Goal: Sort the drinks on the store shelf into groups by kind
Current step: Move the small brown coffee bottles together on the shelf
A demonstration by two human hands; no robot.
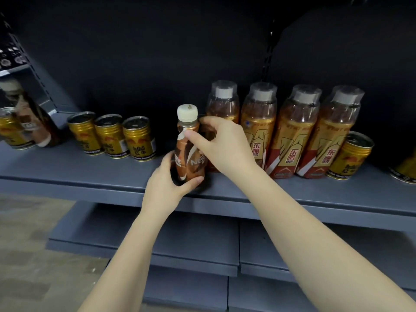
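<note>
- A brown Nescafé coffee bottle (188, 145) with a cream cap is standing upright at the centre of the frame, near the front edge of the grey-blue shelf (67, 170).
- The left hand (167, 176) is gripping the bottle's lower part, thumb curling round its base.
- The right hand (221, 143) is wrapping the bottle's upper body from the right, with the thumb pressing against the label just below the neck.
- Four tall gold-and-red energy drink bottles (290, 140) under clear overcaps are standing in a row right of centre, the leftmost sitting partly behind the right hand.
- Three gold Red Bull cans (110, 136) are lining up side by side left of centre, well apart from the held bottle.
- One more gold can (351, 156) is standing just beside the rightmost tall bottle, and another is showing only partly at the right edge.
- At the far left edge, a gold can (11, 131) and a second brown coffee bottle (33, 122) are appearing tilted by the wide lens.
- Lower shelf boards (193, 239) are filling the bottom of the frame.
</note>
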